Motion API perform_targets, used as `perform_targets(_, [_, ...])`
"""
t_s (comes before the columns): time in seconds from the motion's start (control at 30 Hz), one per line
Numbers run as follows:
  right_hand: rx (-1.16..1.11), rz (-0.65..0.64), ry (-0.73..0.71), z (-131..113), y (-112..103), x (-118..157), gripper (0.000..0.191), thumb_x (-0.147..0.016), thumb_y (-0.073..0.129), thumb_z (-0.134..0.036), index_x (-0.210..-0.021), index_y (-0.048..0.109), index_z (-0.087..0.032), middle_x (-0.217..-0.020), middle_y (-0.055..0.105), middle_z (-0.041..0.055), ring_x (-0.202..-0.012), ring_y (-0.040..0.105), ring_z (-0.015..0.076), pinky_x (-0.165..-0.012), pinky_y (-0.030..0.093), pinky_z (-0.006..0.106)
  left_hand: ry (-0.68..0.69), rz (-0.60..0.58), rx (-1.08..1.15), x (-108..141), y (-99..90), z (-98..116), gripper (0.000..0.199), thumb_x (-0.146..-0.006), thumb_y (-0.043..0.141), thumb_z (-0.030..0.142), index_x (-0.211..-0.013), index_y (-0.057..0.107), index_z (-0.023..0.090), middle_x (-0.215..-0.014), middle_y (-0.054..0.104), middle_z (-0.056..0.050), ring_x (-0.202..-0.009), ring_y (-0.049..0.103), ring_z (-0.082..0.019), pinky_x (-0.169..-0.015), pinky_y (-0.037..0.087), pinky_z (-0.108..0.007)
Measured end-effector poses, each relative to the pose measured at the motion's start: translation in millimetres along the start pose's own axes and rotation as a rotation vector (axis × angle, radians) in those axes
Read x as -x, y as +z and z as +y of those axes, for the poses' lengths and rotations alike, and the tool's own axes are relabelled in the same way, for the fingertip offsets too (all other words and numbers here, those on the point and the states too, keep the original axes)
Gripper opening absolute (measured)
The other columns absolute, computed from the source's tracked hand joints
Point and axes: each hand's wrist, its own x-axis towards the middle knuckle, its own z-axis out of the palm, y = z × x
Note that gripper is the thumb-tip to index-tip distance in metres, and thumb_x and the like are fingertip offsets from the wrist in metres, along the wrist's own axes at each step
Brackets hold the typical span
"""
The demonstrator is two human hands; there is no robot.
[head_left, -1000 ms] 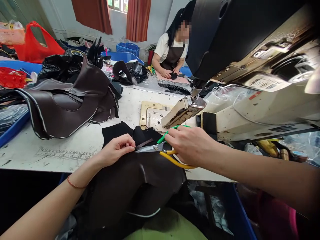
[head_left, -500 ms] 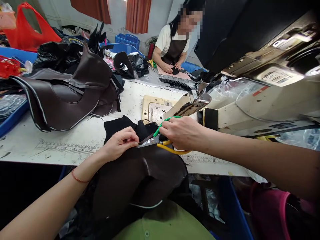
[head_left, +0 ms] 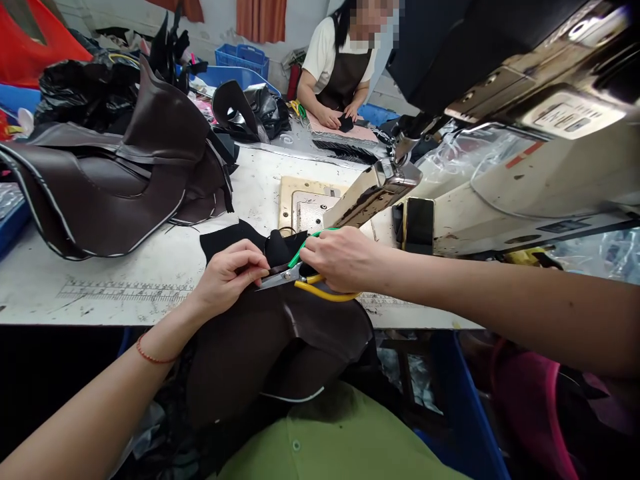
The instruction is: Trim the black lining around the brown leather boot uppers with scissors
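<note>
Here's the right hand (head_left: 337, 259), wrapped firmly around the green-and-yellow-handled scissors (head_left: 289, 275)! Just left of the scissors, the left hand (head_left: 230, 275) pinches a thin dark strip (head_left: 279, 269) right beside the blades. Brown leather (head_left: 320, 327) drapes below the scissors, off the bench (head_left: 30, 283); white-edged brown pieces (head_left: 150, 213) sit well left, a phone (head_left: 420, 225) to the right.

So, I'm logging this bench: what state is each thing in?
Left hand, pinching the leather piece
Right hand, closed around the scissors
Scissors, held; blade opening unclear
Leather piece, creased, draped over the table edge
Leather stack, piled on the table
Phone, screen dark
Sewing machine, running or stopped unclear
</note>
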Motion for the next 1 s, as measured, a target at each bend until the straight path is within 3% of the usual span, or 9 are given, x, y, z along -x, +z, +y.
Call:
perform_targets(0.37, [-0.111, 0.007, -0.017, -8.0, 7.2, -15.4, 0.017, -0.080, 0.050, -0.016, -0.094, 0.059, -0.014, -0.086, 0.064, 0.0089, -0.068, 0.062, 0.0214, -0.049, 0.029, 0.028, 0.001, 0.156, 0.057, -1.7, -1.5, 3.9, 0.007, -0.086, 0.062, 0.018, -0.079, 0.064, 0.018, -0.086, 0.054, 0.002, -0.060, 0.061, -0.006, -0.057, 0.053, -0.019])
perform_targets(0.53, [-0.118, 0.041, -0.031, -14.3, 4.2, -22.9, 0.014, -0.084, 0.047, -0.014, -0.092, 0.058, -0.013, -0.085, 0.063, 0.0103, -0.069, 0.062, 0.0214, -0.052, 0.033, 0.027, 0.081, 0.227, -0.014, 0.0, -2.7, 0.7, 0.005, -0.086, 0.062, 0.017, -0.082, 0.064, 0.018, -0.088, 0.055, 0.002, -0.061, 0.062, -0.006, -0.057, 0.056, -0.019])
perform_targets(0.7, [-0.102, 0.089, -0.041, -22.1, 1.1, -31.7, 0.018, -0.088, 0.040, -0.009, -0.090, 0.058, -0.012, -0.084, 0.062, 0.0111, -0.072, 0.062, 0.0232, -0.052, 0.035, 0.029, 0.188, 0.378, -0.099, 3.2, -4.6, -1.3, 0.006, -0.084, 0.065, 0.014, -0.083, 0.066, 0.020, -0.086, 0.055, 0.002, -0.062, 0.060, -0.007, -0.059, 0.060, -0.020])
perform_targets(0.87, [-0.167, 0.133, -0.042, -26.1, 7.1, -39.2, 0.018, -0.088, 0.040, -0.009, -0.090, 0.058, -0.011, -0.085, 0.062, 0.0116, -0.072, 0.061, 0.0229, -0.054, 0.035, 0.029, 0.200, 0.465, -0.178, 0.7, -5.3, 1.6, 0.006, -0.084, 0.066, 0.016, -0.084, 0.066, 0.022, -0.089, 0.055, 0.002, -0.067, 0.059, -0.008, -0.062, 0.060, -0.023])
perform_targets(0.93, [-0.195, 0.154, -0.040, -26.0, 10.5, -38.8, 0.016, -0.086, 0.042, -0.010, -0.090, 0.058, -0.011, -0.085, 0.062, 0.0115, -0.073, 0.060, 0.0225, -0.053, 0.033, 0.029, 0.186, 0.490, -0.203, 3.3, -7.4, 6.7, 0.007, -0.084, 0.065, 0.016, -0.085, 0.065, 0.023, -0.093, 0.057, 0.001, -0.074, 0.063, -0.010, -0.068, 0.059, -0.026])
perform_targets(1.0, [-0.224, 0.174, -0.027, -25.0, 13.6, -35.8, 0.015, -0.084, 0.044, -0.011, -0.091, 0.057, -0.012, -0.087, 0.062, 0.0107, -0.074, 0.059, 0.0222, -0.052, 0.030, 0.028, 0.132, 0.597, -0.227, 14.3, -12.1, 14.1, 0.020, -0.080, 0.069, 0.014, -0.095, 0.062, 0.025, -0.105, 0.058, 0.000, -0.088, 0.064, -0.013, -0.079, 0.056, -0.028])
